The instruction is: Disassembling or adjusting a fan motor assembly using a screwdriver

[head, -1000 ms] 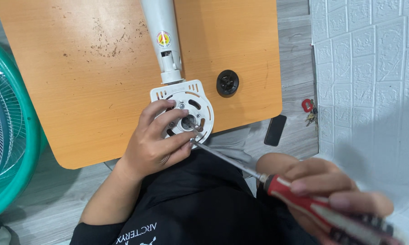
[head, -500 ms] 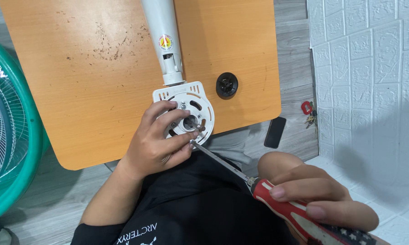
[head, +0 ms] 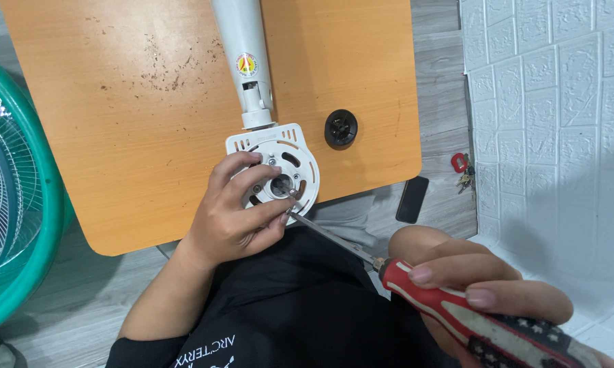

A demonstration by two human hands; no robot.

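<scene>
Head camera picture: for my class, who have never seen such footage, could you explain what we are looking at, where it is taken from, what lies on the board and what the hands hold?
The picture comes from a camera worn on a person's head, looking down at their own two bare hands. The left hand steadies a white round plastic plate on the end of a white tube, lying on an orange wooden board. The right hand grips a red-handled screwdriver, its tip at the plate's middle. A black round knob also lies on the board. Beside it stand a green fan guard, a dark phone and keys on the floor.
</scene>
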